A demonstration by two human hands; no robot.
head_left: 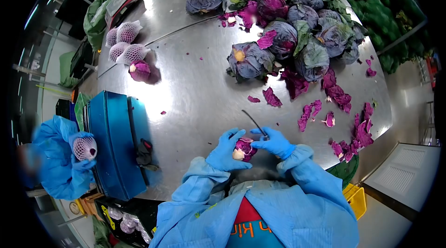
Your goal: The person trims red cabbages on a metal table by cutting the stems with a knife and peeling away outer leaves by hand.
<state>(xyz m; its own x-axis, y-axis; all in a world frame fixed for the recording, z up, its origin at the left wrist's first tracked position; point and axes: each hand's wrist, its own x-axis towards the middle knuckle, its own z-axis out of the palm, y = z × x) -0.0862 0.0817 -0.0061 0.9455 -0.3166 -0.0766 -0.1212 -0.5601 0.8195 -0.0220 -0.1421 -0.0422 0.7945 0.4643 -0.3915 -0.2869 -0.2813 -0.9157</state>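
My left hand (225,151), in a blue glove, grips a small red cabbage (243,149) just above the near edge of the steel table (195,85). Its pale cut stem faces toward me. My right hand (276,142), also gloved in blue, holds a thin dark knife (255,122) whose blade points up and left, away from me; the same hand touches the cabbage's right side. A pile of several untrimmed red cabbages (297,29) lies at the far right of the table.
Torn purple leaves (344,104) litter the table's right side. A trimmed cabbage (140,70) and netted ones (127,43) lie far left. A blue machine (116,143) stands at left, where another person's gloved hand holds a netted cabbage (85,148). A yellow crate (357,199) sits low right.
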